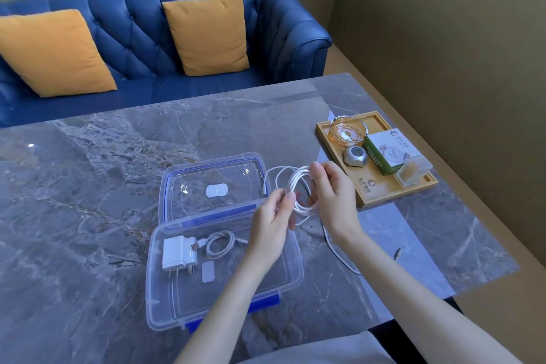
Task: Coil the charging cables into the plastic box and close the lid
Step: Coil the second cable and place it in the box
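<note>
With my right hand (331, 195) pinching the white cable (298, 189) coil above the table beside the plastic box (224, 260), my left hand (273, 216) should feed the trailing slack in evenly.

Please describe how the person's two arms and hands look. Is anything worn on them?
Both forearms are bare: no sleeves, watch or bracelet show. The left hand and right hand wear no gloves or visible rings. The fingers are slim, with short, plain nails.

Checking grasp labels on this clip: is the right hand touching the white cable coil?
Touching. The head view shows the right hand with its fingers curled round the white cable coil, gripping the loops; no gap shows.
</note>
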Available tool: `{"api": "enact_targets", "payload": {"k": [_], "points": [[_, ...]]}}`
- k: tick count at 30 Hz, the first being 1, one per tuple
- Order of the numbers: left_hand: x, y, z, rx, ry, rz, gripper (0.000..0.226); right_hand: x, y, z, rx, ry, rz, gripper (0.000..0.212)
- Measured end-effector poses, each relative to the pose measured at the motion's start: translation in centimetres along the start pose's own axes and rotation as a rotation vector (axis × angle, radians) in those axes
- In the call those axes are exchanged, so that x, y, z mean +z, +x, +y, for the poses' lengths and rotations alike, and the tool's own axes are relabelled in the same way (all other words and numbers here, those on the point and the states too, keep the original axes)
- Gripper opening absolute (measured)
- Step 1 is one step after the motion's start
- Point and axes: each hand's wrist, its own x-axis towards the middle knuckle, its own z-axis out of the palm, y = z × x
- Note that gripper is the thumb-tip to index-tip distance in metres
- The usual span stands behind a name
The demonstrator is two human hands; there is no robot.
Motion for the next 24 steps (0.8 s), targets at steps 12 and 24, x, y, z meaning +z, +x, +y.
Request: {"api": "enact_targets", "payload": {"k": [12, 24], "points": [[-1.0, 1.0, 0.8, 0.087, 0.468, 0.037, 0.035, -2.7, 2.7, 0.9, -0.312, -0.717, -0.21, 0.031], [-1.6, 1.4, -0.2, 0.101, 0.505, 0.025, 0.029, -2.9, 3.7, -0.6, 0.073, -0.501, -0.593, 0.021]]}}
